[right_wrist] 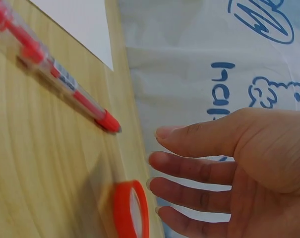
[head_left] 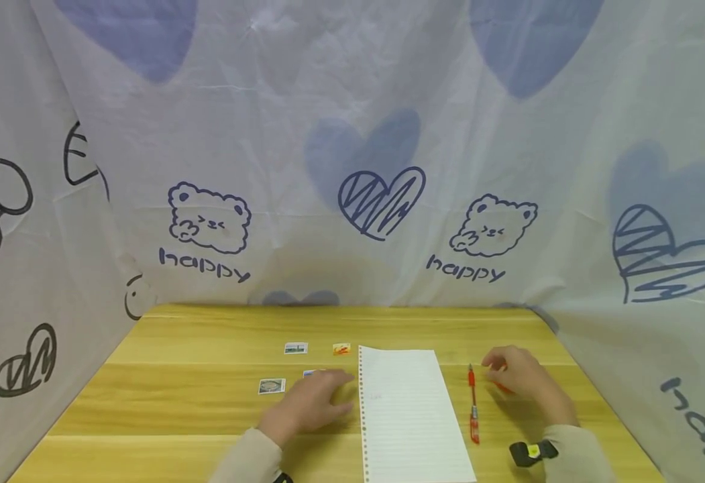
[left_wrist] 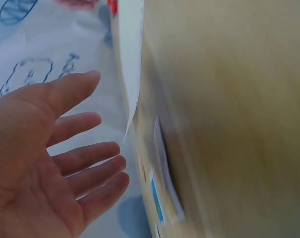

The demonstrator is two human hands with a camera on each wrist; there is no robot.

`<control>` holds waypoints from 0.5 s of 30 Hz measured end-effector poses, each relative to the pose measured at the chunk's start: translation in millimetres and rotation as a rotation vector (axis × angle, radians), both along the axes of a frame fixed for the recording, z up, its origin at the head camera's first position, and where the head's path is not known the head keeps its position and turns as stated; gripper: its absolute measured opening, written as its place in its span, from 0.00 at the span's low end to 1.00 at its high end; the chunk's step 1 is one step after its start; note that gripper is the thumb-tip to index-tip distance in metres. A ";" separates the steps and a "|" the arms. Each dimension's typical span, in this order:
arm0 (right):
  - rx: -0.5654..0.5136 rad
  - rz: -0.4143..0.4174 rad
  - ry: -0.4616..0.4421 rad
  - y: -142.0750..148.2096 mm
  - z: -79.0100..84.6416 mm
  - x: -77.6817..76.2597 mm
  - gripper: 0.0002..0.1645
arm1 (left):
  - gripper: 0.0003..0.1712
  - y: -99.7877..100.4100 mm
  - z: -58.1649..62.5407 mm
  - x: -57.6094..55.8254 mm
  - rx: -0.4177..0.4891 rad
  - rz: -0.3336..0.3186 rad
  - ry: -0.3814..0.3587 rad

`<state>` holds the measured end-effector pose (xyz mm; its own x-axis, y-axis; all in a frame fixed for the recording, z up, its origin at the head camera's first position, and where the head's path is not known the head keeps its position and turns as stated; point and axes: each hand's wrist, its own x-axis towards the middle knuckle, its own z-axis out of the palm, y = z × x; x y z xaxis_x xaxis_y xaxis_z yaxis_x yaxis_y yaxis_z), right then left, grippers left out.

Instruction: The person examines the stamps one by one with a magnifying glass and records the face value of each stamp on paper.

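My left hand (head_left: 312, 402) hovers left of a lined loose-leaf sheet (head_left: 409, 409); its fingers are spread and hold nothing in the left wrist view. Partly behind this hand lies a stamp (head_left: 310, 372); a green-grey stamp (head_left: 272, 386) is to its left. On the sheet's other side, a red pen (head_left: 473, 402) lies with its tip pointing away. My right hand (head_left: 518, 376) is over the table to the right of the pen, fingers loosely bent and empty. Below its fingertips stands an orange-red ring (right_wrist: 124, 210), like a roll of tape, mostly hidden by the hand in the head view.
Farther back on the wooden table (head_left: 207, 416) lie another stamp (head_left: 296, 348) and a yellow-and-red stamp (head_left: 341, 349). A white cloth (head_left: 304, 248) printed with hearts and bears hangs behind the table and along both sides.
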<state>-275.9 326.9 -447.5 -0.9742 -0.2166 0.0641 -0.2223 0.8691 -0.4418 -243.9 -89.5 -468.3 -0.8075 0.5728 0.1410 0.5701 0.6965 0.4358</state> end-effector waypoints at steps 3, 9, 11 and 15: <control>0.007 -0.006 -0.020 -3.4 -3.0 -1.3 0.07 | 0.31 11.9 -3.1 0.2 -0.068 -0.022 0.028; 0.039 -0.022 -0.028 -6.1 -9.7 -2.1 0.08 | 0.35 26.6 -6.0 -1.6 -0.165 -0.016 0.048; 0.039 -0.025 -0.037 -7.3 -11.4 -2.3 0.08 | 0.35 29.3 -7.0 -2.7 -0.175 -0.014 0.046; 0.037 -0.016 -0.039 -9.0 -14.1 -2.7 0.10 | 0.33 33.5 -8.4 -4.4 -0.187 -0.004 0.036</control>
